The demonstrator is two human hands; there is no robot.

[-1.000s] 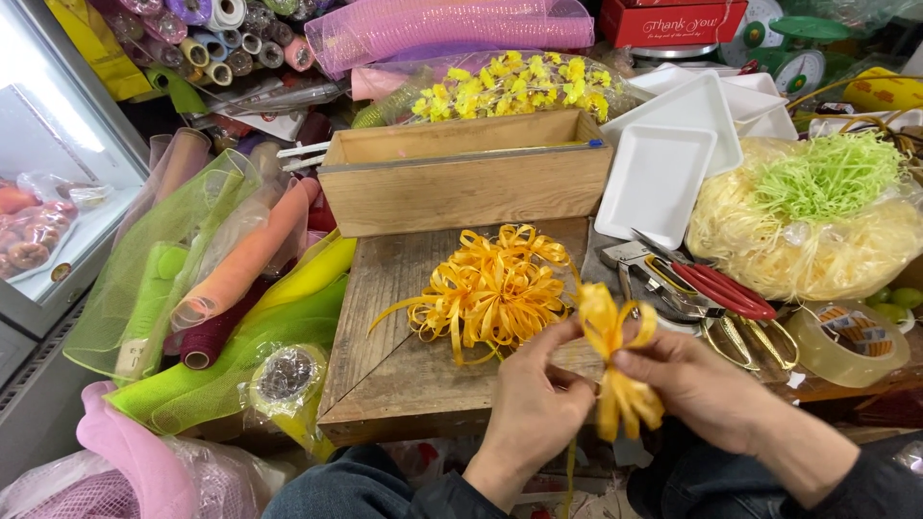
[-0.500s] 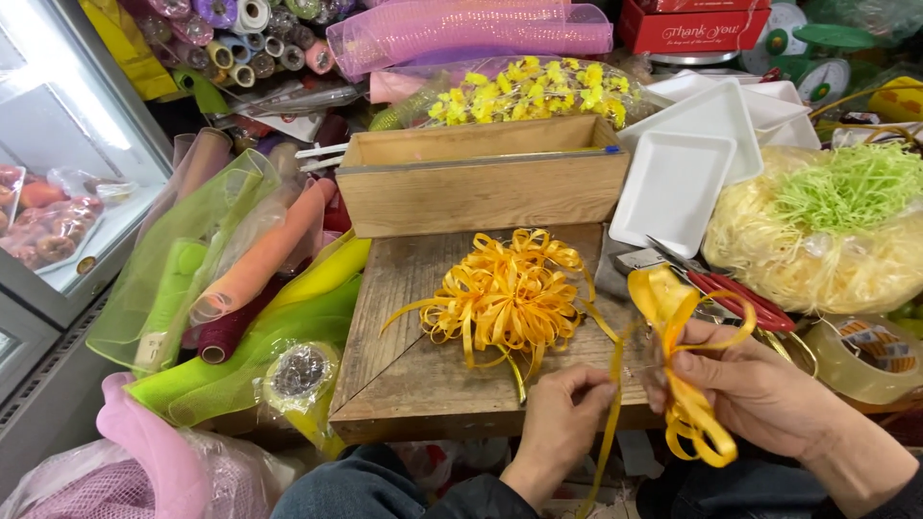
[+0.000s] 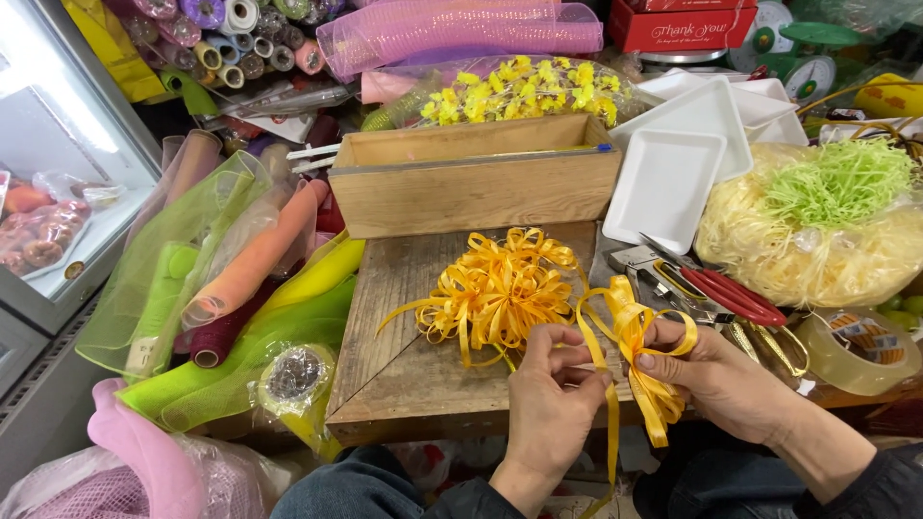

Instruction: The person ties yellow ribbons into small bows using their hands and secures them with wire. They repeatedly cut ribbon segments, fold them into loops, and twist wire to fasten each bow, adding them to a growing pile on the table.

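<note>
The yellow ribbon point(image 3: 630, 332) tail runs off the bottom edge. The right hand point(image 3: 716, 375) covers the ribbon's gathered centre. The tape roll point(image 3: 856, 351) is partly hidden by the scissors point(image 3: 731, 293).

Count at my bench: two hands, my left hand point(image 3: 550, 399) and my right hand point(image 3: 716, 375). Yellow ribbon bows: two, one finished bow point(image 3: 495, 293) on the wooden board point(image 3: 404, 375), one ribbon loop bundle point(image 3: 636, 332) between my fingers. Wooden box point(image 3: 476, 183): one, at the board's far edge. White foam trays point(image 3: 673, 178): at least two, stacked. Tape roll point(image 3: 856, 351): one. Red-handled scissors point(image 3: 735, 293): one.
</note>
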